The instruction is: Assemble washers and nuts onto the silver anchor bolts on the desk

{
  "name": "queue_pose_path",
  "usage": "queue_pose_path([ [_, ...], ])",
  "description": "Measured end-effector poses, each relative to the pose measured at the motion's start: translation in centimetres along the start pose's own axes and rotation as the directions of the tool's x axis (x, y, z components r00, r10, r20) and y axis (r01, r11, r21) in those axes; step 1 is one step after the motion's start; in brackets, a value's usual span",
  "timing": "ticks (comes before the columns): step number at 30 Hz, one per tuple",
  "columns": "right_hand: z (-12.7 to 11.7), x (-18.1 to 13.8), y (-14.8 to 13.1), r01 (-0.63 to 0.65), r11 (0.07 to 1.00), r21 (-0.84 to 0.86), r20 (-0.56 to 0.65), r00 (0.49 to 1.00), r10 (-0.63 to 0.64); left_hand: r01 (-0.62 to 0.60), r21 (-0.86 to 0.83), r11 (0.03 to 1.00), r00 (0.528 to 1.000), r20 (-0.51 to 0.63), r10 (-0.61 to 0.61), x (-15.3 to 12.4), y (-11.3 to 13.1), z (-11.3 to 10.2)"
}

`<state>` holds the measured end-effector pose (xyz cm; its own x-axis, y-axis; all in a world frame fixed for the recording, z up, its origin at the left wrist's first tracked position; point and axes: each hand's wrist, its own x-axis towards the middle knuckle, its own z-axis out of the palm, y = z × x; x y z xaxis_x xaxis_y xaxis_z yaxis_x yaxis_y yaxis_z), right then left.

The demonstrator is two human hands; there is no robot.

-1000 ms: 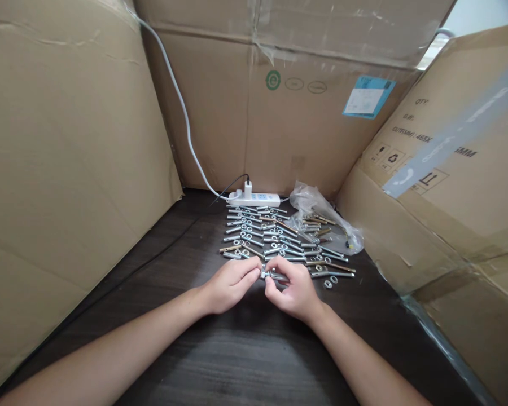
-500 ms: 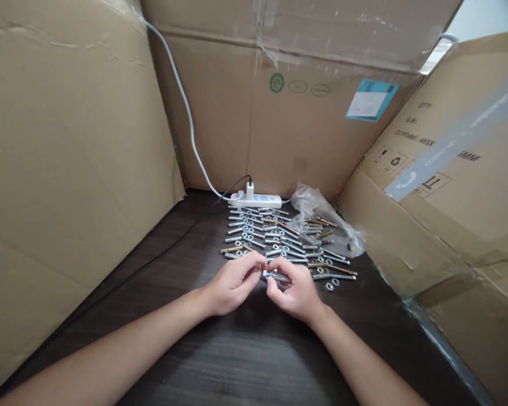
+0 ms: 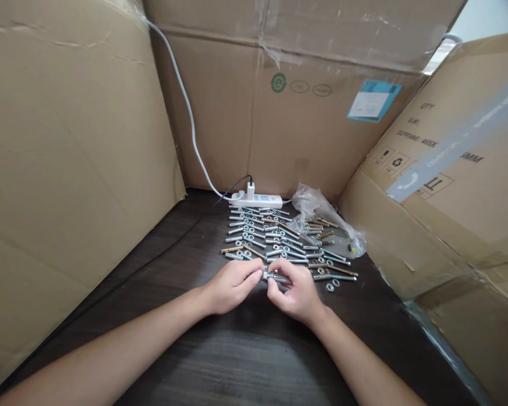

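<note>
Both hands meet low over the dark wooden table (image 3: 245,349). My right hand (image 3: 298,293) is closed around a silver bolt (image 3: 275,276) that points left. My left hand (image 3: 232,285) pinches the bolt's left end with thumb and fingertips, where a small nut or washer sits; which it is I cannot make out. Just beyond the hands lie rows of several bolts with washers (image 3: 271,237), laid flat.
A clear plastic bag (image 3: 322,217) with more bolts lies at the right of the rows. A white power strip (image 3: 258,199) with a plug and cable sits at the back. Cardboard boxes (image 3: 68,169) wall in the table on the left, back and right.
The hands have stayed together on the bolt, with small shifts of the left fingers at its end. The view has drifted slightly.
</note>
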<state>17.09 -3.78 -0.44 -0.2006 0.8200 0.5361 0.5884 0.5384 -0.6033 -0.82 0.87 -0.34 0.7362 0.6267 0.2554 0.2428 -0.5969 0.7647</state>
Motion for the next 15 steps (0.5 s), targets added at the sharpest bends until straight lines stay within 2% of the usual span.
queue_pose_path([
  [4, 0.05, -0.02, 0.13, -0.009, 1.0, -0.005, 0.002, 1.0, 0.009, 0.012, 0.016, 1.0, 1.0, -0.01, -0.011, -0.01, -0.21, 0.14],
  [8, 0.1, -0.05, 0.21, -0.02, 1.0, -0.005, 0.01, 1.0, 0.021, 0.018, -0.042, 0.999, 0.994, -0.111, -0.022, -0.16, 0.03, 0.29],
  [15, 0.19, -0.21, 0.35, -0.027, 1.0, 0.008, 0.033, 0.999, 0.026, -0.084, -0.02, 0.996, 0.989, -0.12, 0.081, -0.12, 0.38, 0.18],
])
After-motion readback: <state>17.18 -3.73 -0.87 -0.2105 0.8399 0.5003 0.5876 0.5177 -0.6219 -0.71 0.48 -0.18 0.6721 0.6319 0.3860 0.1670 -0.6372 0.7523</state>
